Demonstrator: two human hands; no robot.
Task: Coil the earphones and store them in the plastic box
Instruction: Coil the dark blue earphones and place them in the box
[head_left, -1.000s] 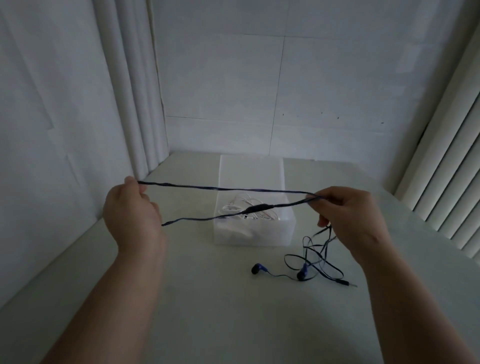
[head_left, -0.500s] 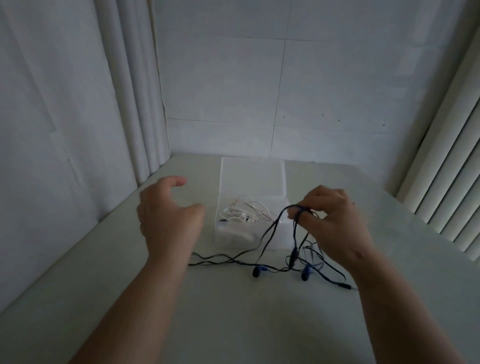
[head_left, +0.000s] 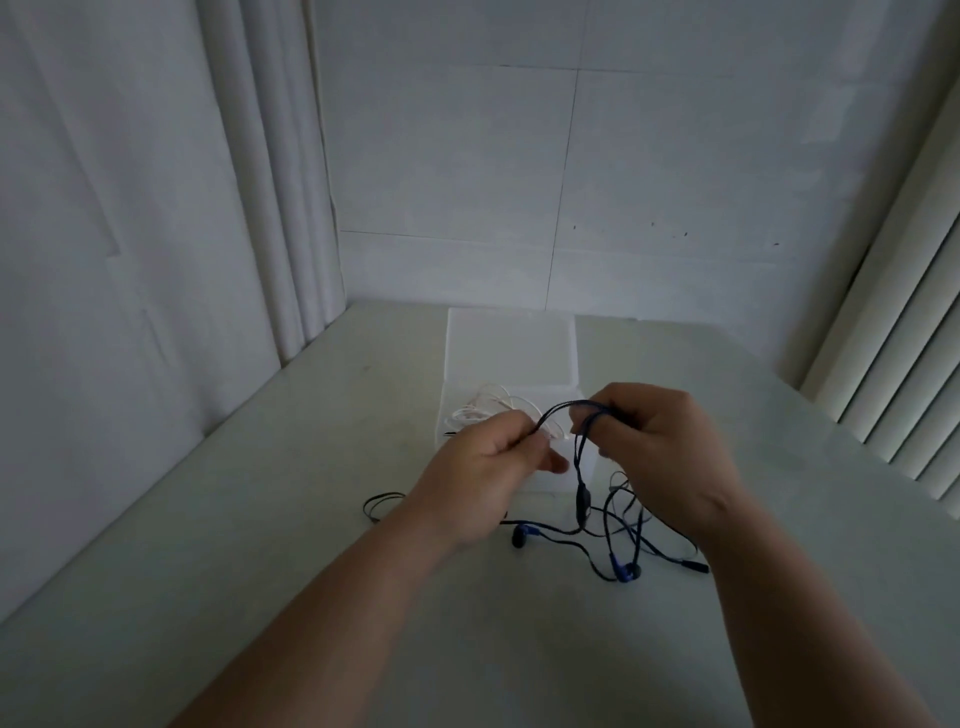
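We find the dark earphones (head_left: 582, 499) pinched closed in both the left hand (head_left: 483, 473) and right hand (head_left: 660, 441) before the plastic box (head_left: 511, 364), slack trailing on the table (head_left: 260, 571); we judge them light, limp, tangle-prone, best held by the cord.

We see a pale table (head_left: 260, 597); on it a plastic box (head_left: 511, 353) stands far, and dark earphones (head_left: 597, 535) sprawl nearer, just right of centre.

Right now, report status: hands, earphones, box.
Left hand and right hand both pinching the blue earphones, uncoiled. Earbuds and plug on the table. Plastic box open, white earphones inside.
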